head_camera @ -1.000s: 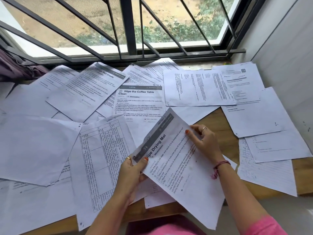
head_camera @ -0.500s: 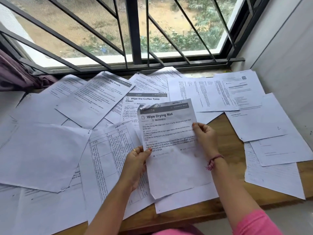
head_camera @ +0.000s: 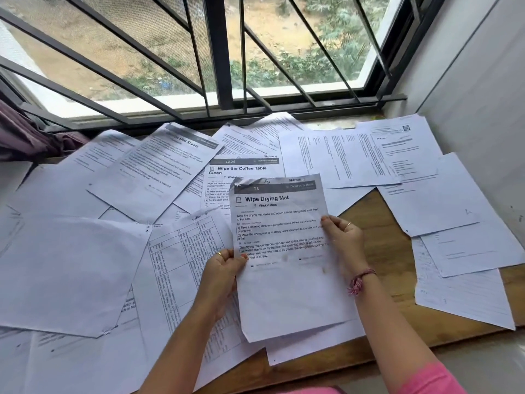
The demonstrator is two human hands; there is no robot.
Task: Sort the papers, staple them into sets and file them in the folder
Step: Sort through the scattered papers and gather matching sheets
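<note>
papers point(head_camera: 289, 294): white, black print | table point(head_camera: 377, 223): brown wood | sleeve point(head_camera: 429, 379): pink

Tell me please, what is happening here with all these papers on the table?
A person is sorting printed sheets at a wooden table by a window. Both hands hold one sheet titled "Wipe Drying Mat" upright: the left hand pinches its left edge, the right hand its right edge. Many other papers lie spread and overlapping, among them "Wipe the Coffee Table Clean". No stapler or folder is in view.
</note>
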